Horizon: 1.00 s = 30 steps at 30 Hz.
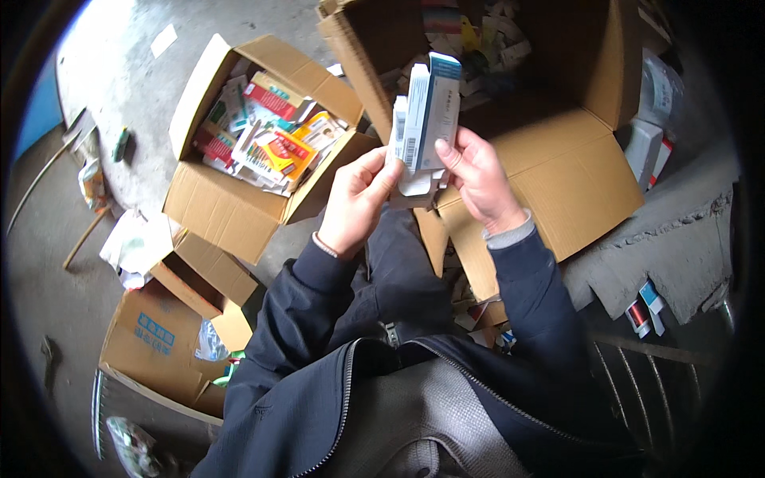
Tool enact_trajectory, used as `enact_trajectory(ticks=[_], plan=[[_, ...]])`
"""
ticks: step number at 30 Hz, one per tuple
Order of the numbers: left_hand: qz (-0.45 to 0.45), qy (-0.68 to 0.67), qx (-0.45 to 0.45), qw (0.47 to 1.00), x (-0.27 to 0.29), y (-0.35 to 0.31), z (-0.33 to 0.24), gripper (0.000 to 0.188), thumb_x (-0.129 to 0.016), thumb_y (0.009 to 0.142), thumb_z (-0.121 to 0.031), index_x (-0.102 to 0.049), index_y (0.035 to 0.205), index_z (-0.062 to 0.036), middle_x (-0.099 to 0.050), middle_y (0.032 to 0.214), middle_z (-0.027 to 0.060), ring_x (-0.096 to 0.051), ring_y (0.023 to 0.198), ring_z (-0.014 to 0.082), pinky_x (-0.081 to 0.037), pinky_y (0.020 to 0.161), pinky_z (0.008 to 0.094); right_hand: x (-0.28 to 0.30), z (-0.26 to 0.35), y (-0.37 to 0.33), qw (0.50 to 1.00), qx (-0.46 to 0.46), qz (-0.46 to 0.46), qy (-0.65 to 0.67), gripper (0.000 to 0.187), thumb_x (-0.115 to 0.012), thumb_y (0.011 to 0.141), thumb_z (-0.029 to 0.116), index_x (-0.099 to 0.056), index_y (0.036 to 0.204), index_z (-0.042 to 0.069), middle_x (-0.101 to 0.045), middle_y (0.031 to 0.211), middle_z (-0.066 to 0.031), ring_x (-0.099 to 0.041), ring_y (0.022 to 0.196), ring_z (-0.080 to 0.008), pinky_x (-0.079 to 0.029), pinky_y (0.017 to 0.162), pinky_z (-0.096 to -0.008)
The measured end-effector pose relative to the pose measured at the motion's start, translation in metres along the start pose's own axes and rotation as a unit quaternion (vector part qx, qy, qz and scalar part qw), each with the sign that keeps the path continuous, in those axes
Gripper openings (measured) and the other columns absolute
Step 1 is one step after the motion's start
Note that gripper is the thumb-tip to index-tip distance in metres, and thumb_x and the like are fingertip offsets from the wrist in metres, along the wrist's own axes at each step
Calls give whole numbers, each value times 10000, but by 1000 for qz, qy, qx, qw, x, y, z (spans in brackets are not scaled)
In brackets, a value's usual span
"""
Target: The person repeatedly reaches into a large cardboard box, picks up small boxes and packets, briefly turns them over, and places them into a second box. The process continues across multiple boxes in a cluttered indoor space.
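Note:
Between my two hands is a small blue-and-white carton (441,103), its end flaps standing up at the top and white flaps showing at its lower end. It looks partly opened out or pressed flat. My left hand (355,199) pinches its left edge between thumb and fingers. On the right edge, my right hand (480,177) grips it with the thumb laid on the front panel. Whether it is one carton or two pressed together I cannot tell. Beyond it gapes a large cardboard box (542,171) with its flaps folded out.
Left of my hands stands an open cardboard box (227,203) full of small printed cartons (275,151). Another cardboard box (151,374) lies lower left, near a stick (85,237) on the floor. Wrapped packages (657,95) sit at far right, above a grey ledge (661,255).

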State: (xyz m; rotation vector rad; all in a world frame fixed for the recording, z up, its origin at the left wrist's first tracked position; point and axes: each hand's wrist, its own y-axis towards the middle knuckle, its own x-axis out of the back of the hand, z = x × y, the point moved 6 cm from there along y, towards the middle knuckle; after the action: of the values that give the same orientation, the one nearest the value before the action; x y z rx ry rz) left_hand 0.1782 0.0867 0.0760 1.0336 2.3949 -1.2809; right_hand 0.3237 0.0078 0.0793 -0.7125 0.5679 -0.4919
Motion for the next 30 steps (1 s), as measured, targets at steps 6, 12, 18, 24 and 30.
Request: enact_trajectory(ticks=[6,12,18,24,30], plan=[[-113,-99,-36,988,37,-55,0,299,-732,883,-108,-637,1146,-1,-691,1048,57,-644,917,104,-516,817,266,-57,-20,-35,993,105,-59,7,289,-652,954,137,-572,1189,-11,-669,1074,-60,-649,934,-124,-538,831,-277],[-118,-220,-4,968,67,-109,3,287,-604,977,-191,-591,1229,-54,-684,1065,10,-647,869,70,-508,683,224,-65,-23,-60,980,99,-68,161,161,-586,987,131,-595,1119,40,-685,999,-52,-665,776,-100,-519,588,-204],[-149,-237,-60,958,86,-166,-13,358,-611,961,-138,-529,1296,-47,-669,1066,-8,-585,748,18,-427,575,170,-70,-10,-93,990,46,-27,131,212,-549,1003,150,-578,1177,33,-687,1058,-84,-695,895,-169,-588,787,-309],[-208,-92,-196,954,78,-216,-41,708,-593,921,-24,-256,1538,-109,-678,1005,6,-537,710,12,-370,539,169,-112,3,-121,988,45,84,120,239,-534,1009,162,-577,1192,15,-688,1077,-97,-694,911,-178,-580,824,-331],[-170,-30,-110,979,64,-226,-43,306,-554,939,-41,-674,1221,-42,-660,1012,-12,-553,781,20,-444,682,179,-152,16,-137,988,44,134,64,271,-509,1020,149,-544,1232,-16,-667,1119,-103,-674,962,-177,-563,862,-336]])
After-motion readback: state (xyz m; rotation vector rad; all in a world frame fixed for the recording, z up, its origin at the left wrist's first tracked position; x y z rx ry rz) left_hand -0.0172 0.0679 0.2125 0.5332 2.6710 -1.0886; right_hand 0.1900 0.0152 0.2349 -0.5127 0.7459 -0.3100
